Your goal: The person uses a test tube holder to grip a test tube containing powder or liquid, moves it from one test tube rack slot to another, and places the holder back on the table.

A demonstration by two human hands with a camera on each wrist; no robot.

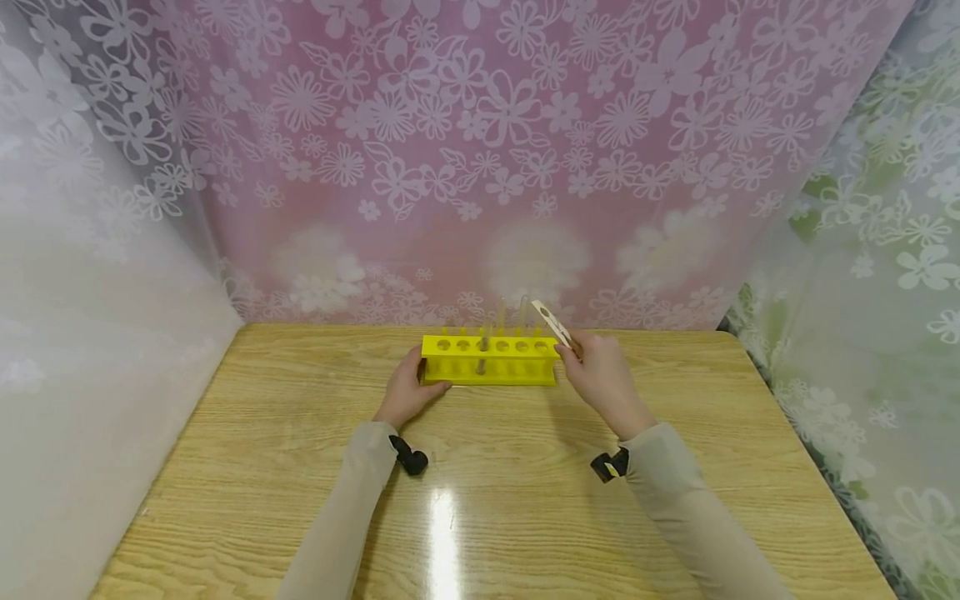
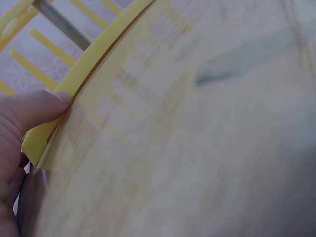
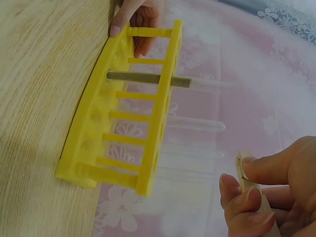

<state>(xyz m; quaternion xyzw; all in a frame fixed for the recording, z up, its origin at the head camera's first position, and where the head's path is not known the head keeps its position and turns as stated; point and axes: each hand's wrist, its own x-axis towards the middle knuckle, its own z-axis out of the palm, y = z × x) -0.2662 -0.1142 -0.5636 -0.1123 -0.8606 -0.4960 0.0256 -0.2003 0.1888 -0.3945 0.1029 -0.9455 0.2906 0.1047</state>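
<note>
A yellow test tube rack stands on the table, with a row of round holes and pegs behind them. My left hand grips its left end, the thumb on the base edge. One test tube with grey-brown contents stands upright in a hole left of the middle. Clear tubes sit upside down on the back pegs, rounded ends up. At the rack's right end, my right hand holds a wooden test tube clamp between thumb and fingers, tilted up to the left.
The wood-grained table spreads around the rack and reflects light at the front. Behind it hangs a pink flowered curtain, with pale patterned sheets at both sides. A black wrist strap piece is on each sleeve.
</note>
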